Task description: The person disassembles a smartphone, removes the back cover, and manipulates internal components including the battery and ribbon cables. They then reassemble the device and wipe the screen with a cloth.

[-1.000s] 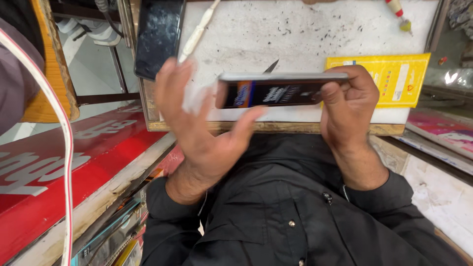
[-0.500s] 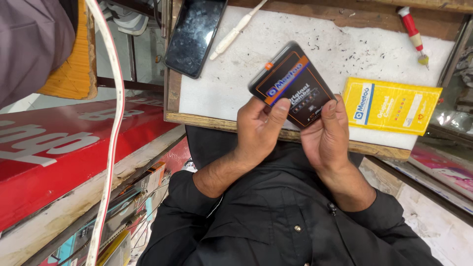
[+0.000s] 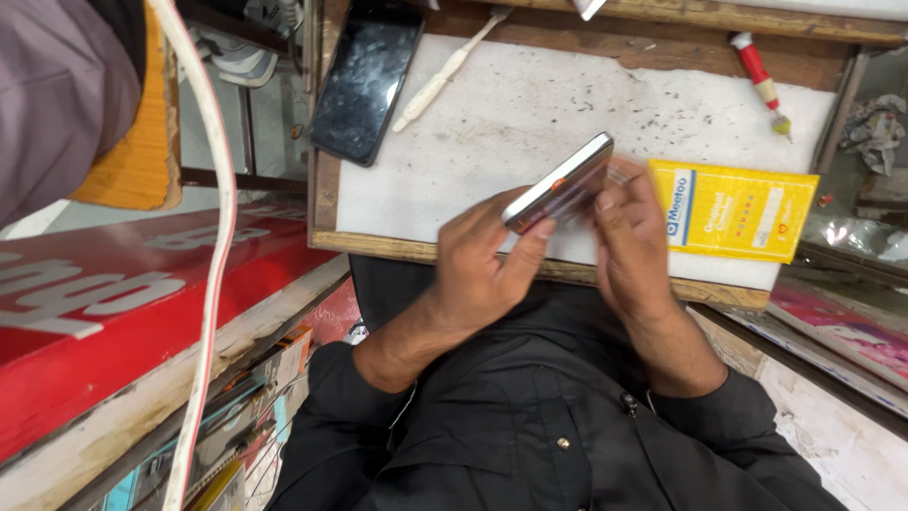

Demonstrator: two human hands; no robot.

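A slim phone [image 3: 560, 183] with a silver edge is held between both my hands above the near edge of a white work board [image 3: 530, 104]. It is turned edge-on toward me. My left hand [image 3: 487, 260] grips its lower end with the thumb along the side. My right hand [image 3: 629, 232] supports its far side with the fingers behind it. Both sleeves are black.
A second dark phone [image 3: 367, 83] lies at the board's left edge, beside a white plastic pry tool [image 3: 445, 72]. A yellow packet [image 3: 733, 210] lies to the right, a red-handled screwdriver [image 3: 759, 80] at the back. A white cable [image 3: 213, 237] hangs left over a red sign [image 3: 113, 312].
The phone has been turned from its dark back face toward me to edge-on. My hands shifted slightly right and lower over the board's near edge.
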